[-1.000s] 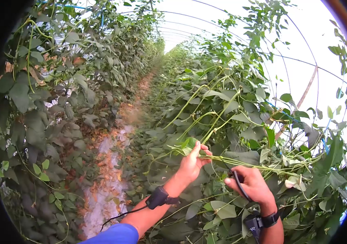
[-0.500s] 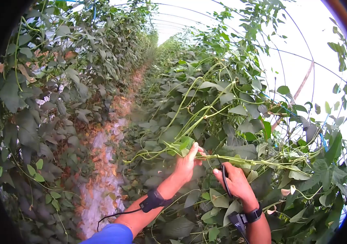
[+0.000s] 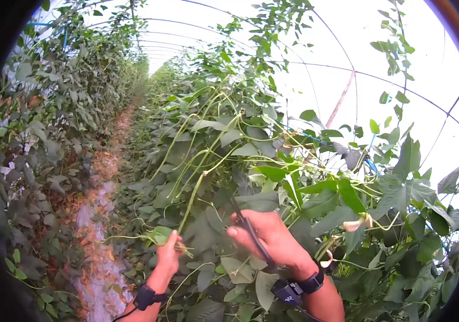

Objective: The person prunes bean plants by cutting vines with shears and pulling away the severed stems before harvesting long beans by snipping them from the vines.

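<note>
My left hand [image 3: 168,253] is closed on a small bunch of green vine tips [image 3: 157,236], with leaves and thin tendrils trailing to the left. Short stem ends poke out on the right side of the fist. My right hand [image 3: 272,236] grips a dark, narrow hand tool [image 3: 255,236]; its thin upper end points up toward the vines, and its exact kind cannot be made out. Between and above the hands, long pale-green stems [image 3: 197,188] arch down from the plant row. Pale flowers [image 3: 357,222] hang to the right of my right hand.
Dense leafy vines [image 3: 52,155] form a wall on the left. A narrow path [image 3: 98,214] with dry leaves runs ahead between the rows. Thin arched frame bars [image 3: 342,45] span overhead, and blue twine [image 3: 371,165] runs through the right-hand foliage.
The stems once stretched from my left hand past the right now end just beyond the left fist. My hands are farther apart, and the view has swung right.
</note>
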Demonstrator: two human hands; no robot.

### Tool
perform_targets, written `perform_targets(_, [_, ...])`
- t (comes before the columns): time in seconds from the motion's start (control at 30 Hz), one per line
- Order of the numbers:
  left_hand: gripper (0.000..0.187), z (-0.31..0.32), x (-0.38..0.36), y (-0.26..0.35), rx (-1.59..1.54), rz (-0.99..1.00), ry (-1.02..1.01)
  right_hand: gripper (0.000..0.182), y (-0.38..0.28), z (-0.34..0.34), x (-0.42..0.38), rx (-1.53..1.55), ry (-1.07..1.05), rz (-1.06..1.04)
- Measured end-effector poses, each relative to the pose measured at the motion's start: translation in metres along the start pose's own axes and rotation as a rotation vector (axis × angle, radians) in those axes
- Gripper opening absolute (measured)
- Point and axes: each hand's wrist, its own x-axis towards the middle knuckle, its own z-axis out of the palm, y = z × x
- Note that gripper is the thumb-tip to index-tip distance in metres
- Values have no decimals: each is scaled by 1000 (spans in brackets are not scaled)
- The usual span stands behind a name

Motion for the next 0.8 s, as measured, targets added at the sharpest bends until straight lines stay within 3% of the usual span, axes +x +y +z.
perform_targets(0.03, [18,-7,-2,-3,-18,7,37,25,-19,-15,5,166,36,81])
perform_targets(0.13, [19,-37,-12,-16,-49,-23,86,32,-48,-78,23,450,231,68])
perform_targets(0.17, [20,-50,-13,-22,14,-51,123,33,-52,-102,29,690,334,88])
perform_targets(0.23, [23,-58,-23,-24,175,-52,171,28,-55,-161,34,847,483,-42])
perform_targets(0.27, [26,-70,-22,-30,277,-24,77,27,-49,-194,35,833,654,-40])
perform_targets(0.3, [34,-70,-35,-7,581,-293,16,26,-41,-221,35,734,812,-77])
perform_targets(0.37, [41,-150,5,-42,1137,-437,-369,22,-13,-263,25,398,1151,8])
perform_targets(0.4, [36,-135,-5,-16,1324,-363,-590,19,41,-317,17,254,1205,91])
perform_targets(0.43, [33,-124,-20,13,1507,-282,-811,14,60,-321,0,-76,1243,95])
perform_targets(0.47, [33,-133,-16,16,1502,-276,-816,10,76,-316,-11,-77,1292,152])
perform_targets(0.5, [31,-150,-3,20,1638,-452,-812,6,95,-312,-21,-77,1345,208])
perform_targets(0.53, [29,-157,5,24,1771,-629,-801,15,152,-339,-41,129,1280,146])
perform_targets(0.57, [28,-117,-15,66,1680,-662,-787,26,163,-337,-59,30,1157,127])
perform_targets(0.63, [29,-37,-55,148,1499,-730,-754,26,197,-340,-61,-135,1222,124])
perform_targets(0.67, [29,-54,-43,145,1498,-722,-752,24,201,-336,-58,-298,1210,104])
perform_targets(0.73, [30,-129,2,128,911,-591,-937,26,148,-308,-41,-227,1103,144])
perform_targets(0.77, [31,-145,13,123,615,-518,-1004,27,130,-300,-37,-158,992,192])
perform_targets(0.8, [31,-125,7,126,617,-518,-1006,31,136,-307,-42,-163,918,176])
